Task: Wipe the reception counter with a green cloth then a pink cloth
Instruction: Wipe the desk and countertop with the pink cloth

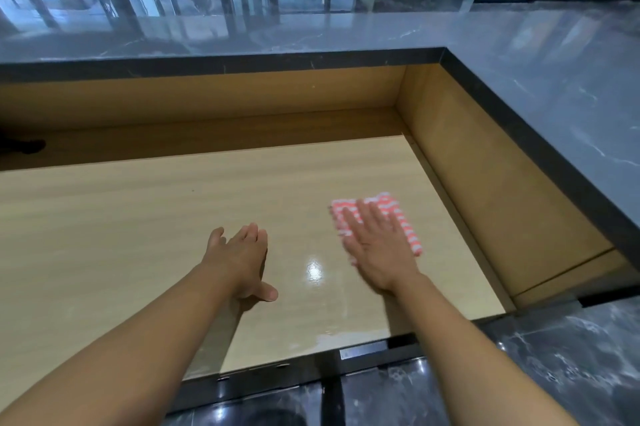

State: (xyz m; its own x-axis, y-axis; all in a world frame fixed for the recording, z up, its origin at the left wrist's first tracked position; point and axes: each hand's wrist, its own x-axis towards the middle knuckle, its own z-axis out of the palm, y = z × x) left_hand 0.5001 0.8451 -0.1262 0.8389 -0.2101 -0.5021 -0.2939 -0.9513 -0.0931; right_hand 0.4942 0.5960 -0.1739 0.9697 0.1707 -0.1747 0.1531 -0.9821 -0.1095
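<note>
We look down on a pale wooden tabletop [121, 217] set low inside a reception desk, and we read it from the left edge across. At the far left, in the shadowed recess under the raised ledge, a small dark shape [22, 145] sits against the back wall; we cannot tell what it is. Moving right, our left hand [242, 259] reaches forward over the bare wood with its fingers together and extended and the thumb spread toward us; its grip is released and holds nothing, and a shadow lies just beneath the palm. Between the two hands a bright ceiling reflection [315, 269] shines off the surface, and a faint wet sheen runs toward the near edge. Next comes our right hand [377, 245], laid flat with fingers spread on the pink cloth [398, 211]; the grip is unclenched, the palm pressing down rather than closing around the fabric. The cloth, pink with white stripes and folded to a rough rectangle, lies on the right part of the tabletop, near the wooden side panel [485, 190] but apart from it. Above and to the right, the grey marble ledge [554, 96] wraps around the corner.
</note>
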